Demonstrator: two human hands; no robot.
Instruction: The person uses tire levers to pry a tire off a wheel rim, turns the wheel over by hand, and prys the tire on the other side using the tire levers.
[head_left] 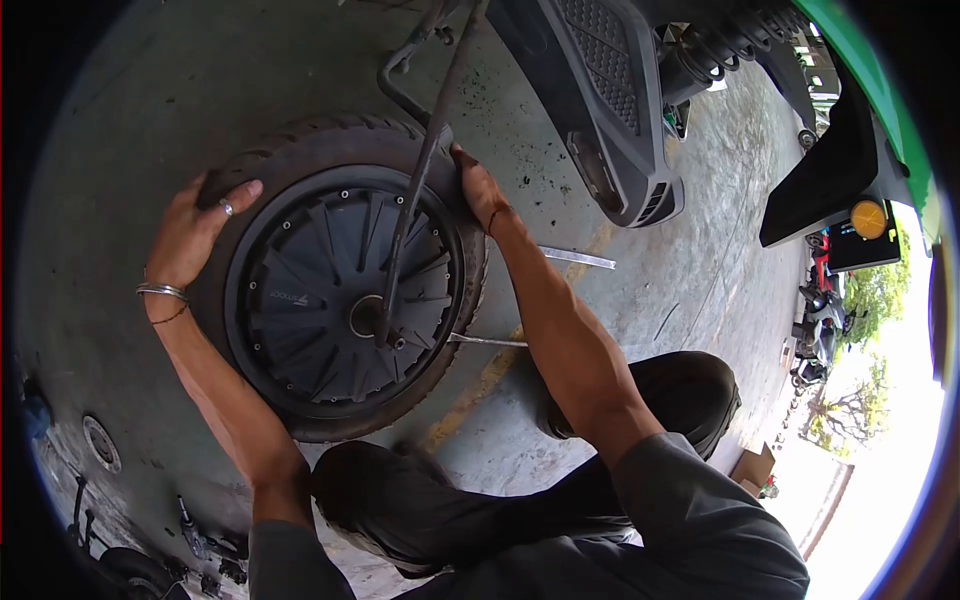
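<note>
A scooter wheel with a black tyre (pixel 300 160) and a dark hub (pixel 310 255) with radial ribs lies in front of me. My left hand (pixel 190 230), with a ring and bangles, grips the tyre's upper left, its thumb on the sidewall and its fingers partly hidden round the tread. On the upper right, my right hand (pixel 482 195) holds the tyre's edge, its fingers partly hidden. A long rusty metal bar (pixel 425 165) crosses over the wheel, its lower end above the hub centre. A thin metal rod (pixel 490 341) sticks out from the wheel's right side.
A flat silver bar (pixel 580 258) lies on the floor beyond my right forearm. The scooter's black footboard (pixel 610 110), shock spring (pixel 715 50) and green bodywork (pixel 870 60) overhang at upper right. A metal ring (pixel 101 444) and several parts lie at lower left. A cardboard box (pixel 755 470) stands behind.
</note>
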